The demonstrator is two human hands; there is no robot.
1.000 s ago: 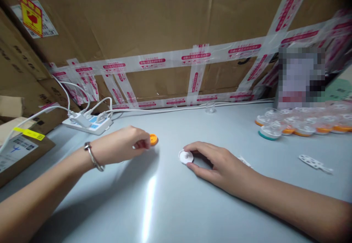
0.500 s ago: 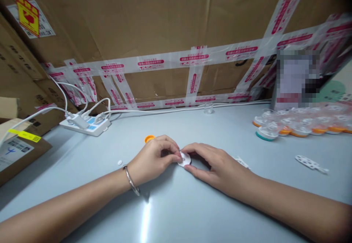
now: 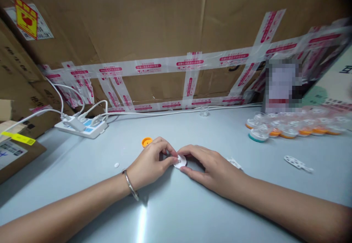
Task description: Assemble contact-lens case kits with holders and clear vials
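Observation:
A small white round disc (image 3: 182, 163) lies on the grey-blue table between my hands. My right hand (image 3: 209, 166) curves around it from the right, thumb and index finger closed on its rim. At the disc's left side, the thumb and index finger of my left hand (image 3: 154, 159) are pinched together over its face; whatever sits between those fingertips is too small and covered to name. Behind my left hand is an orange round cap (image 3: 146, 142), partly hidden by the fingers. A tiny white round piece (image 3: 116, 165) rests left of my left wrist.
White perforated plastic pieces (image 3: 298, 164) lie on the right, one (image 3: 235, 164) partly behind my right hand. Several clear-domed units with coloured bases (image 3: 288, 130) stand beyond. A clear small cup (image 3: 204, 111) and a power strip (image 3: 82, 126) sit near the large cardboard box (image 3: 154, 85).
The view has shifted slightly, so everything on the right appears further left. Both hands stay at the white disc with nearly the same hold; more of the orange cap shows.

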